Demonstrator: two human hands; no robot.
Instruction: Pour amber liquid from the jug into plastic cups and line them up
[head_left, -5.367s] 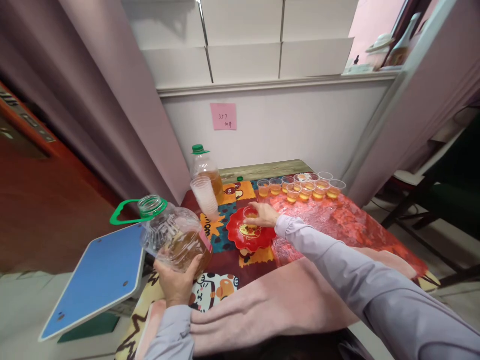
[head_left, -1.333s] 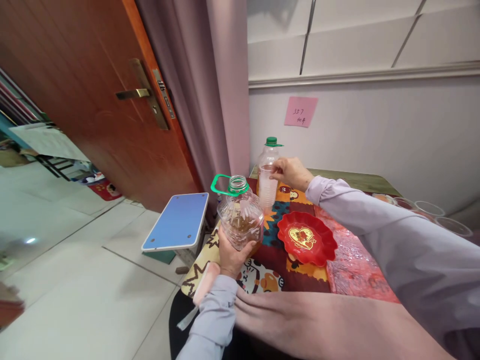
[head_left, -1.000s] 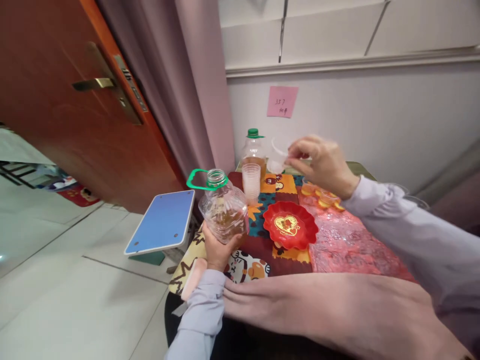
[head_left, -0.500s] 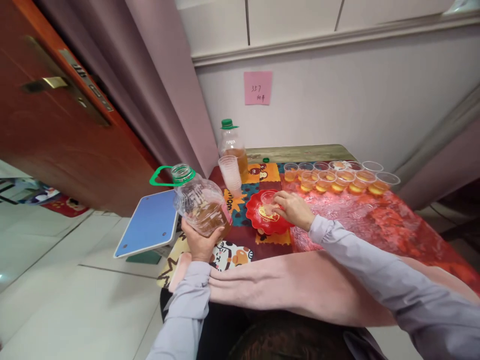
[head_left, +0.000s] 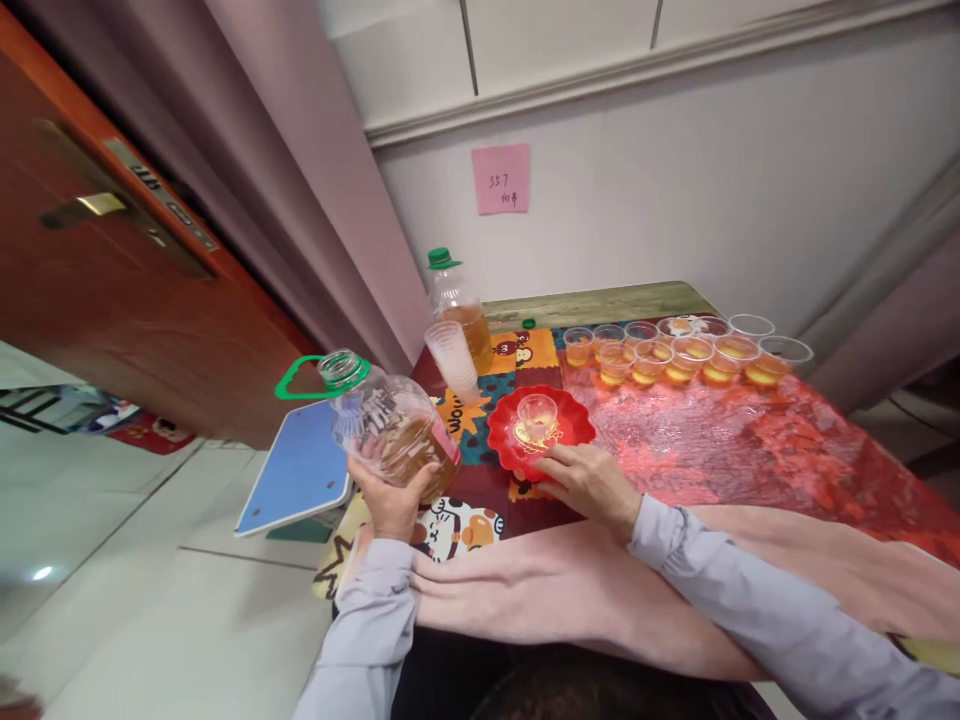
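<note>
My left hand (head_left: 390, 496) is wrapped round the lower side of a large clear jug (head_left: 386, 425), which tilts to the left. The jug has a green handle ring, no cap on its mouth, and brown liquid inside. A red scalloped plate (head_left: 576, 424) lies on the table with a clear plastic cup (head_left: 537, 412) standing in it. My right hand (head_left: 589, 482) is at the plate's near right rim, apart from the cup. Its fingers are bent together; their tips and whatever they may pinch are hidden.
Two rows of clear cups (head_left: 679, 360) holding amber liquid stand at the back right. Behind the plate are a leaning stack of cups (head_left: 453, 358), a second jug (head_left: 463, 318) with a green cap, and a small green cap (head_left: 529, 323). A blue board (head_left: 296, 465) sits left of the table.
My right hand has let go of the cup in the red plate and drawn back toward me to the plate's near rim. My left hand still holds the tilted jug.
</note>
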